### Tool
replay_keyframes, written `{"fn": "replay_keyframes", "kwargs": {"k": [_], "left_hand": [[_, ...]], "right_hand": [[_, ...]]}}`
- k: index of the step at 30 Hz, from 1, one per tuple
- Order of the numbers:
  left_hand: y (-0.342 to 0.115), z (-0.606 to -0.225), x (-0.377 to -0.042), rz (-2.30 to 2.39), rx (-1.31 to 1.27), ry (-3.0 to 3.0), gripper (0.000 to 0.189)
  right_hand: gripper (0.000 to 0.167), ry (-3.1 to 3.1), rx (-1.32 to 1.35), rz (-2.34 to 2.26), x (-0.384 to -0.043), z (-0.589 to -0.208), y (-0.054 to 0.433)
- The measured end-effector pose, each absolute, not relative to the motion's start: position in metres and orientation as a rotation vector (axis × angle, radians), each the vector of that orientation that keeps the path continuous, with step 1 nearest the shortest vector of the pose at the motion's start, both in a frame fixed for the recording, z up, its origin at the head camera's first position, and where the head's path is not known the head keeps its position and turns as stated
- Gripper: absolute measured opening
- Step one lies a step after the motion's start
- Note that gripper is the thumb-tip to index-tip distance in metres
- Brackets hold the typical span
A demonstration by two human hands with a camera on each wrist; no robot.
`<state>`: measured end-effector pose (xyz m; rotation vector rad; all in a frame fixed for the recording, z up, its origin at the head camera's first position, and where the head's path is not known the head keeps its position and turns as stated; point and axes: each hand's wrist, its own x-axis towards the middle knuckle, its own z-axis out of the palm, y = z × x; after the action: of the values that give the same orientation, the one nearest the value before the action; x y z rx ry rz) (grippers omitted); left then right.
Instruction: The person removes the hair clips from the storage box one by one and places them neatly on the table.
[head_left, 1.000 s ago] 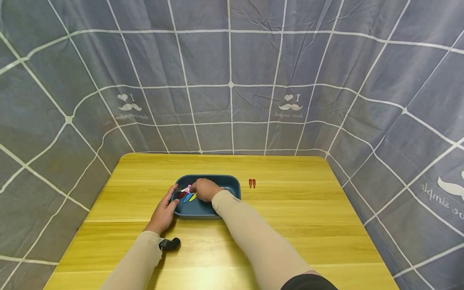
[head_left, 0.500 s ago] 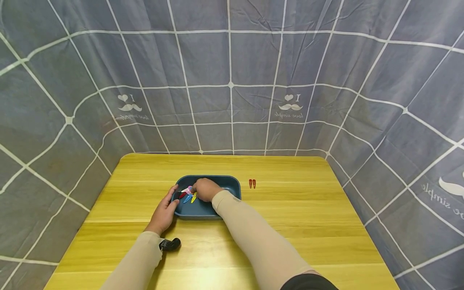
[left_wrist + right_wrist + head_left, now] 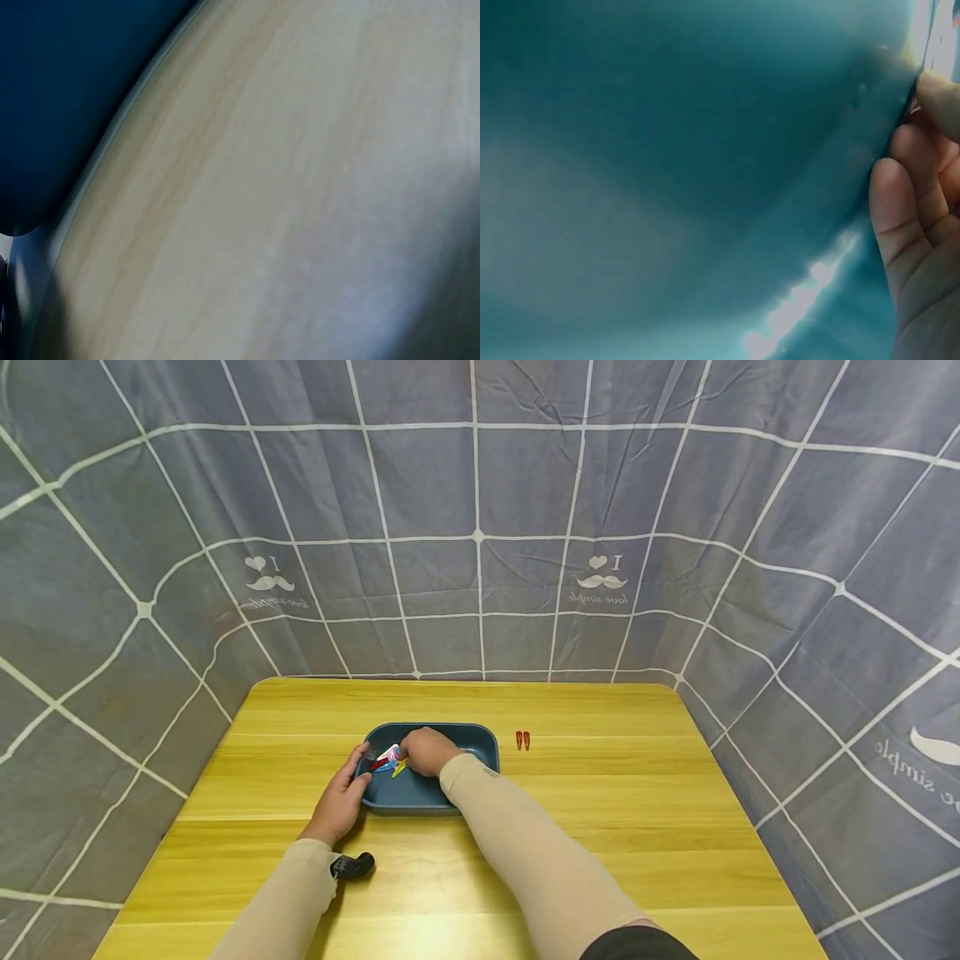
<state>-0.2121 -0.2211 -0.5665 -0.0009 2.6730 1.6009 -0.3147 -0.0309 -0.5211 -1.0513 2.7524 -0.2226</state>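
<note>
A dark blue rectangular tray [image 3: 420, 792] stands on the table. My left hand [image 3: 337, 802] grips its left rim, thumb and fingers on either side. Inside, at the left end, lies a small heap of snap hair clips: a yellow clip [image 3: 400, 769], a dark red one [image 3: 379, 763], a blue one and a pink-white one. My right hand [image 3: 429, 752] reaches into the tray, fingers curled, fingertips right at the heap. In the right wrist view its thumb [image 3: 939, 97] bends toward the curled fingers [image 3: 896, 199]; whether a clip is pinched there, I cannot tell.
Two red hair clips [image 3: 522, 741] lie side by side on the wooden table [image 3: 600, 810], right of the tray. A black strapped device [image 3: 352, 866] sits at the left wrist. A grey curtain [image 3: 525, 485] with white lines surrounds the table's back and sides.
The yellow and blue clips have shifted and turned in the tray by the right fingertips; the blue one is now more covered. The left hand and tray have stayed in place.
</note>
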Motion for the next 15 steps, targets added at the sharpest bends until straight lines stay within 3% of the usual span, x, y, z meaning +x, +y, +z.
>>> {"fn": "replay_keyframes", "kwargs": {"k": [4, 10, 15], "left_hand": [[-0.2213, -0.568, -0.213, 1.615, 0.001, 2.669, 0.057], [-0.2222, -0.5697, -0.214, 1.619, 0.007, 2.671, 0.057], [-0.223, -0.5704, -0.2142, 1.603, 0.013, 2.687, 0.058]], "right_hand": [[0.012, 2.756, -1.054, -0.268, -0.3191, -0.5266, -0.0304], [0.019, 2.729, -0.987, -0.401, -0.3231, -0.5289, -0.0298], [0.012, 2.703, -0.959, -0.426, -0.3241, -0.5293, -0.0285]]}}
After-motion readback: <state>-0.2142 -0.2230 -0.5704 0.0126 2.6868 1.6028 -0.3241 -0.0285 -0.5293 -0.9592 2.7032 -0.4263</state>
